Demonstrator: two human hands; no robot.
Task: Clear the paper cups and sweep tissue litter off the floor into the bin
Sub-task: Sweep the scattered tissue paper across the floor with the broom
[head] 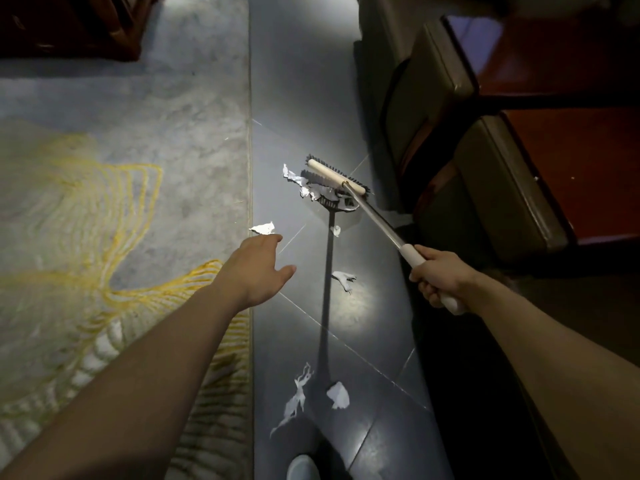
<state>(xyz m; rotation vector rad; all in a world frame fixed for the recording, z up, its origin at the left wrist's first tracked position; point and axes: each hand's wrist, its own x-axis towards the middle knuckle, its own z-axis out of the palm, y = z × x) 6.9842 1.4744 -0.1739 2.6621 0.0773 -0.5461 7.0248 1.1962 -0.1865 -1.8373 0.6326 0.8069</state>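
The right hand (pixel 440 277), at the right middle of the frame, is gripping the white grip at the end of the broom handle (pixel 377 220), fingers curled fully around it. The metal handle is slanting up and left from the fist to the broom head (pixel 336 176), which is sitting just above the centre of the frame on the dark tiled floor (pixel 294 98). A crumpled clump of tissue (pixel 304 183) is lying against the left side of the bristles, touching them.

The left hand (pixel 258 268) is reaching forward at the centre, fingers loose and spread, holding nothing. A white tissue scrap (pixel 263 228) is lying just beyond its fingertips, near the edge of the grey and yellow rug (pixel 121 168) that is filling the left of the frame.

More tissue is scattered between the two hands and below them: a tiny bit (pixel 335 231), a torn piece (pixel 344 279), and lower down a long shred (pixel 298 393) beside a folded piece (pixel 338 394).

Green cushioned chairs (pixel 433 81) are standing at the upper right. A pale shoe (pixel 301 467) is showing at the bottom edge.
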